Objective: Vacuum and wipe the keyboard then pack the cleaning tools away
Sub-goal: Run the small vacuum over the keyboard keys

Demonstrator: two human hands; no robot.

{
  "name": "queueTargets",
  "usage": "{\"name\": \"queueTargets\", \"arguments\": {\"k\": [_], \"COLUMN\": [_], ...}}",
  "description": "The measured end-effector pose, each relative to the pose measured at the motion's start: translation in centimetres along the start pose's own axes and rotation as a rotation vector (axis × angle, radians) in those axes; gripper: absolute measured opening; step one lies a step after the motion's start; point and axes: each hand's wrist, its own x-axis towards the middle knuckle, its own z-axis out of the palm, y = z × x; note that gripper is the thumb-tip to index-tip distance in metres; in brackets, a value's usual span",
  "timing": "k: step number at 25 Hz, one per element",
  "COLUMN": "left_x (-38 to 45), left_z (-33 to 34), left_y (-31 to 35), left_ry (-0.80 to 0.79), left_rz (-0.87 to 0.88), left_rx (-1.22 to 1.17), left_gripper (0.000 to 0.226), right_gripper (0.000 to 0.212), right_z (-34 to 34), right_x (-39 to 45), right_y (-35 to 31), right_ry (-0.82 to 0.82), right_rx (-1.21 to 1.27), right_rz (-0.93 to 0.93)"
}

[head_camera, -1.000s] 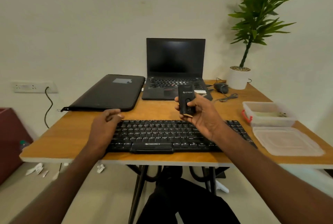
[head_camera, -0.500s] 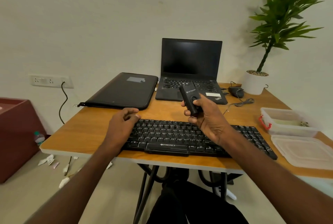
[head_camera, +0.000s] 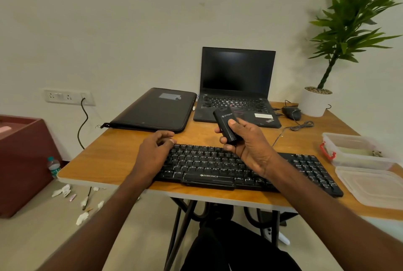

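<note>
Head view: a wooden tabletop (head_camera: 122,157) against a pale wall carries one keyboard (head_camera: 218,166), one open laptop (head_camera: 236,87), one black sleeve (head_camera: 157,110), one potted plant (head_camera: 316,100), one clear container (head_camera: 353,150) and one loose lid (head_camera: 370,183). The right hand (head_camera: 250,142) grips one small black vacuum (head_camera: 224,123) (thumb on its face) above the keyboard. The left hand (head_camera: 154,153) rests at the keyboard's left end, fingers (head_camera: 165,134) loosely curled, seemingly holding nothing.

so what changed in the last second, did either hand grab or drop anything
Nothing was grabbed or dropped. The right hand tilted the small black vacuum so its top leans left; earlier it stood nearly upright. The left hand stayed at the keyboard's top left corner, holding nothing. The view swung left; nothing on the desk moved.
</note>
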Motion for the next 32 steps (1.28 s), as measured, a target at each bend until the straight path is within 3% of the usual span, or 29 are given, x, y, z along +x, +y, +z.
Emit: {"name": "queueTargets", "arguments": {"k": [7, 10, 14, 17, 21, 24, 27, 32], "left_x": [0.1, 0.1, 0.2, 0.2, 0.3, 0.3, 0.3, 0.4], "left_z": [0.0, 0.0, -0.1, 0.0, 0.0, 0.0, 0.0, 0.0], "left_y": [-0.1, -0.2, -0.3, -0.3, -0.3, -0.4, -0.4, -0.4], "left_ry": [0.001, -0.004, -0.001, -0.002, -0.006, -0.004, -0.004, -0.004], "left_rz": [0.006, 0.013, 0.005, 0.001, -0.006, -0.008, -0.011, -0.011], "left_rx": [0.006, 0.016, 0.013, 0.010, -0.010, -0.006, -0.002, 0.006], "left_gripper": [0.021, 0.021, 0.020, 0.023, 0.033, 0.032, 0.031, 0.029], "right_gripper": [0.030, 0.037, 0.041, 0.064, 0.069, 0.045, 0.042, 0.048], "right_z": [0.3, 0.3, 0.5, -0.2, 0.6, 1.2, 1.8, 2.1], "right_x": [-0.3, -0.3, 0.1, 1.0, 1.2, 1.1, 0.9, 0.9], "right_y": [-0.1, -0.3, -0.5, -0.7, -0.9, -1.1, -1.3, -0.7], "right_ry": [-0.007, -0.002, 0.146, 0.251, 0.355, 0.327, 0.227, 0.200], "right_rx": [0.054, 0.042, 0.062, 0.215, -0.070, 0.118, 0.325, 0.137], "right_rz": [0.019, 0.011, -0.002, 0.018, 0.059, 0.136, 0.237, 0.252]}}
